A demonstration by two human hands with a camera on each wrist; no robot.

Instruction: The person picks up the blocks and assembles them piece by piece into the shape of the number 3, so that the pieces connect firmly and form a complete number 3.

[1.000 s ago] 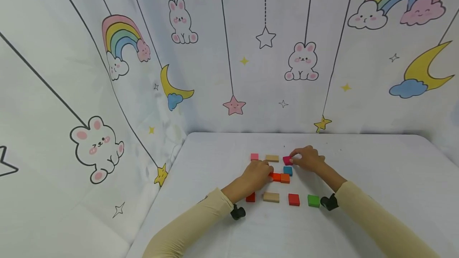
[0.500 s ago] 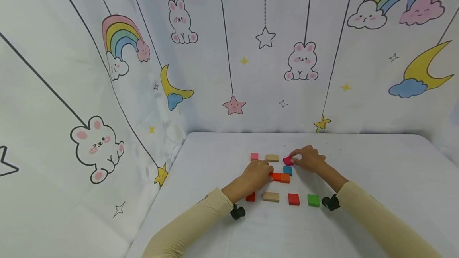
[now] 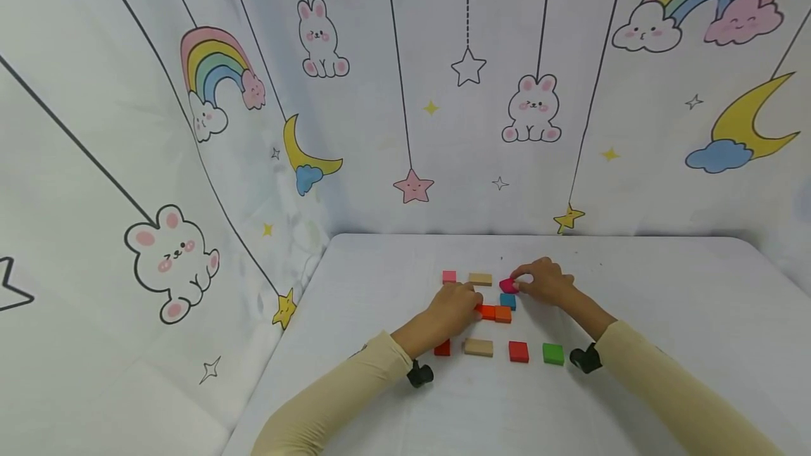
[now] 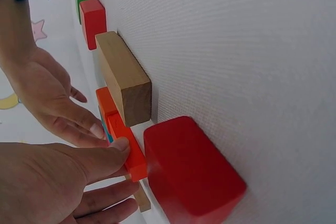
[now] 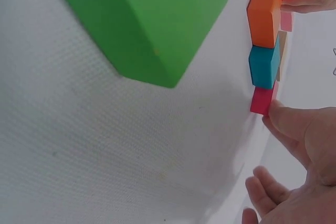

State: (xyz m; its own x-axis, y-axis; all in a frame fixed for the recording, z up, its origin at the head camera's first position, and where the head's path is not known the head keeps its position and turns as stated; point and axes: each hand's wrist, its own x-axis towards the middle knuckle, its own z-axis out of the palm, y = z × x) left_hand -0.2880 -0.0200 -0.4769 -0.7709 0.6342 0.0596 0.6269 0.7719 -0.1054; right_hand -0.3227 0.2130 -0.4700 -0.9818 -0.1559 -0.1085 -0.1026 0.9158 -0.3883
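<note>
Magenta block (image 3: 508,286), right of centre in the head view, is sitting more corner-on than moments ago, the right hand (image 3: 546,281) pinching it; alignment is seemingly continuing. Lower left in the left wrist view, the left hand (image 4: 55,179) is pinching an orange-red block (image 4: 137,162). Lower right in the right wrist view, the right hand's spare fingers (image 5: 273,187) are spreading loosely.
</note>
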